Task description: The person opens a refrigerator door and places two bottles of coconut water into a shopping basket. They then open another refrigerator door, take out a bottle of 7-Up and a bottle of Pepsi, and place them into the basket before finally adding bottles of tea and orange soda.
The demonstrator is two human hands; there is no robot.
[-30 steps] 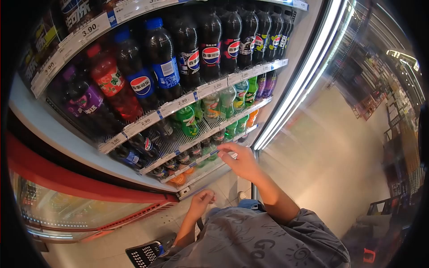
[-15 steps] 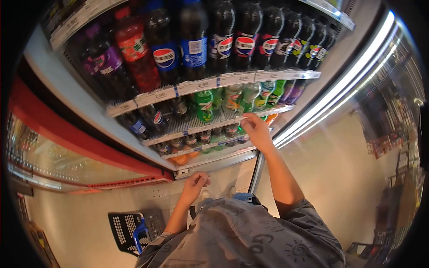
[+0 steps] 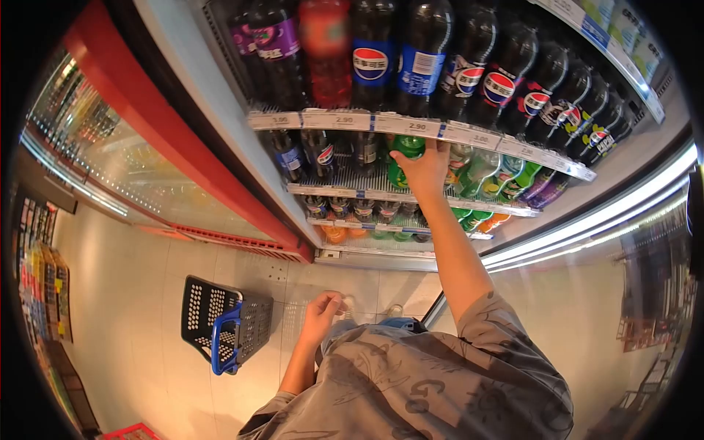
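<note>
My right hand (image 3: 425, 172) reaches into the open drinks cooler at the second shelf. Its thumb and fingers are spread in front of a green soda bottle (image 3: 408, 147), the thumb over the bottle's lower front. The fingertips are partly hidden under the shelf edge above, so a firm hold does not show. Down by my waist, my left hand (image 3: 323, 312) is loosely curled with nothing visible in it. Left of the green bottle stand dark cola bottles (image 3: 320, 155); to its right is a clear bottle with a green label (image 3: 480, 172).
Large cola bottles (image 3: 370, 62) line the shelf above, behind a price rail (image 3: 337, 119). Smaller bottles (image 3: 363, 211) fill a lower shelf. A black basket with a blue handle (image 3: 226, 326) is on the floor to my left. The lit glass door (image 3: 587, 220) stands open at right.
My right hand has moved from the shelf's front edge up and inward to the green bottle. My view has turned, so the cooler appears further right. The left hand stays curled.
</note>
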